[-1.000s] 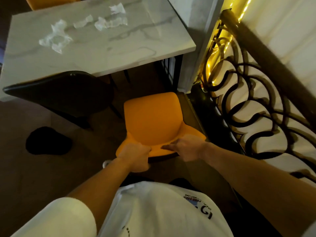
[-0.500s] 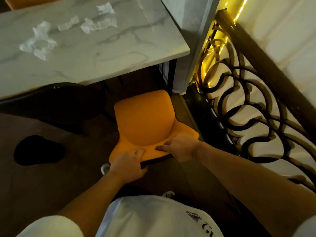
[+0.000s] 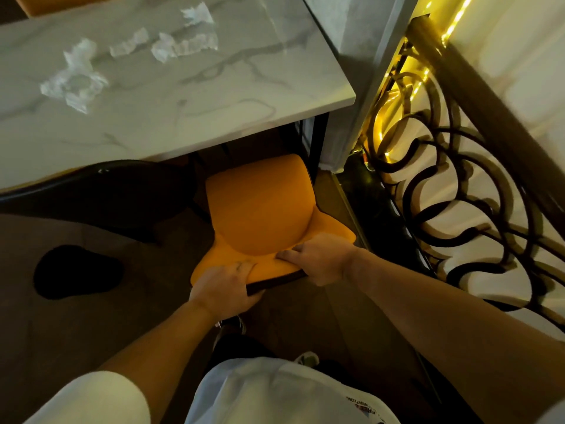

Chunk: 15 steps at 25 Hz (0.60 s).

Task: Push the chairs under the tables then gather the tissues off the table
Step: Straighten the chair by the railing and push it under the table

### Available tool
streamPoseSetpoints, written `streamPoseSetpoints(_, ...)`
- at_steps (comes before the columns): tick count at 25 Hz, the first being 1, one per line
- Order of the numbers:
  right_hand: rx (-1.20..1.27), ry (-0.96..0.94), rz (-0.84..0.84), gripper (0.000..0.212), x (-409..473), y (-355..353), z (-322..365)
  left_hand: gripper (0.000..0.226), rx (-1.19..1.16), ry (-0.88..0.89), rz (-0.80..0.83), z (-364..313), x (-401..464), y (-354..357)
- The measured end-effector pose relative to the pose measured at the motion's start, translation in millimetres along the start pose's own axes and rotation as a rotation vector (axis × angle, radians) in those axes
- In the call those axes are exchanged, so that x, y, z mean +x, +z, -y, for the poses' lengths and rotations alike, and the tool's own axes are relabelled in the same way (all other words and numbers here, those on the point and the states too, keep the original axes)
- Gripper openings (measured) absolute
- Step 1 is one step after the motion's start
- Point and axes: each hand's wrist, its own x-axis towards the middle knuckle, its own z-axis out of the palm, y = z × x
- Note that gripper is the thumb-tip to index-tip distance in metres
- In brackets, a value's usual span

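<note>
surface [image 3: 214, 96] straight ahead of you, tissues [image 3: 75, 84] scattered on its far left | orange chair [image 3: 260, 209] seat front just at the surface edge, back toward you | left hand [image 3: 224, 289] and right hand [image 3: 321, 260] both grasping the chair back, side by side | push runs straight forward, away from you

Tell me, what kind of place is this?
Probably a café or small restaurant, on an upper level. A marble-look table strewn with used tissues, an orange chair and a black chair at it, and an ornate railing with string lights alongside.
</note>
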Motion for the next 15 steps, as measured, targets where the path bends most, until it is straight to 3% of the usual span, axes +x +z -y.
streamPoseSetpoints(7,0.001,0.006,0.005,0.073,31,-23,-27,0.067,0.040,0.010,-0.065,26,34,-15)
streamPoseSetpoints(15,0.022,-0.006,-0.102,0.060,81,-45,-74,0.075,0.040,0.023,-0.138,69,92,-33)
